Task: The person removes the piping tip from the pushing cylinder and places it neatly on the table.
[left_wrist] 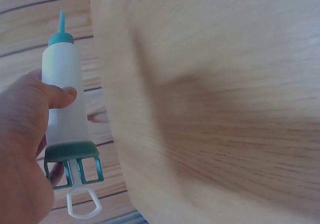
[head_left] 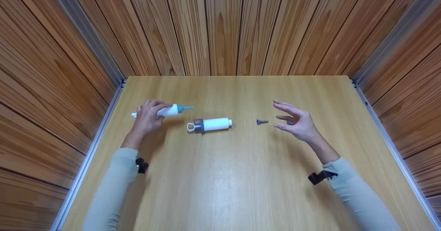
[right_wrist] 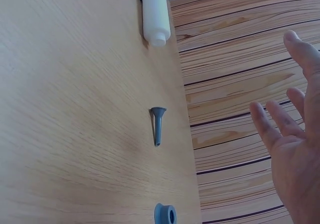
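Observation:
My left hand [head_left: 147, 116] grips a white plunger syringe [left_wrist: 65, 96] round its barrel, raised over the left of the table. That syringe has a teal pointed nozzle [left_wrist: 61, 24] at one end and a teal finger frame with a white pull loop at the other. A second white syringe [head_left: 216, 124], with a grey-blue frame, lies on the table between my hands, its tip bare. Right of it lies a small grey-blue flared nozzle [head_left: 262, 122]. My right hand [head_left: 299, 122] hovers beside that nozzle, fingers spread and holding nothing. A grey-blue ring collar [right_wrist: 165, 214] lies near the right hand.
The light wooden table [head_left: 220, 176] has metal edge rails [head_left: 91, 155] along its sides. Wood-plank walls [head_left: 220, 28] stand behind it and on both sides. A dark wrist camera [head_left: 142, 165] sits at each sleeve cuff.

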Motion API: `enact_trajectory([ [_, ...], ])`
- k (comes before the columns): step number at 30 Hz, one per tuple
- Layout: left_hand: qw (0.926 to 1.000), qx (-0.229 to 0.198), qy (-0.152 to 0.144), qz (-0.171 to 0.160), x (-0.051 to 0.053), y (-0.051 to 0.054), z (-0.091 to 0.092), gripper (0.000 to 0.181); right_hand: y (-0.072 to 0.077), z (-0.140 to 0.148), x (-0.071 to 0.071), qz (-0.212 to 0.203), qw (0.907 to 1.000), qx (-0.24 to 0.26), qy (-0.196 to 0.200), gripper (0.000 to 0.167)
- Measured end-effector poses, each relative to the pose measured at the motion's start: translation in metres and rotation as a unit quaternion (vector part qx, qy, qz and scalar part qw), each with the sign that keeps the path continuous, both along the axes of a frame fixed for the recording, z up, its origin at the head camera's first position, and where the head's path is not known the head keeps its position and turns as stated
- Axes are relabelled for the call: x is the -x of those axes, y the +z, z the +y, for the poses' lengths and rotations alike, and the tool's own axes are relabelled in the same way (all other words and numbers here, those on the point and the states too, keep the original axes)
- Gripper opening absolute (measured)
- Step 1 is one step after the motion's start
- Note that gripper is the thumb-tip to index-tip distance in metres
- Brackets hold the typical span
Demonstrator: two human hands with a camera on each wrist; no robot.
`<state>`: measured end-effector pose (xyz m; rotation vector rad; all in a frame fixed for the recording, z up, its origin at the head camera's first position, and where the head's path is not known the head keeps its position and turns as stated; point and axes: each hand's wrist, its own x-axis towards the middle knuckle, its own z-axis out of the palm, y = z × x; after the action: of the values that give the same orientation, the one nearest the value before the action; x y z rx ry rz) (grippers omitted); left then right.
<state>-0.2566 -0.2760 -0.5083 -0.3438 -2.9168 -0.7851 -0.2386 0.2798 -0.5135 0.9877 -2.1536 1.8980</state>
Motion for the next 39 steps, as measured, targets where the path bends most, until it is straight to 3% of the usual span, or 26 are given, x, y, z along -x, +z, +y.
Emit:
enact_trajectory([
  [7,0.9995,-0.004,-0.02,0.024,-0.007,0.008,0.013,0.044,0.0,-0.002,0.0,-0.009,0.9997,0.008,-0.022,0.066],
  [14,0.9975,0.007,-0.039,0.059,-0.01,0.016,0.025,0.045,0.002,-0.007,-0.004,-0.028,0.9967,0.056,-0.051,0.061],
  [28,0.9955,-0.014,-0.069,0.063,-0.018,0.028,0.046,0.042,0.005,-0.017,-0.006,-0.029,0.9979,0.031,-0.05,0.06],
  [39,0.9939,-0.002,-0.088,0.067,-0.012,0.036,0.071,0.045,0.007,-0.033,-0.008,-0.039,0.9977,0.026,-0.049,0.058],
])
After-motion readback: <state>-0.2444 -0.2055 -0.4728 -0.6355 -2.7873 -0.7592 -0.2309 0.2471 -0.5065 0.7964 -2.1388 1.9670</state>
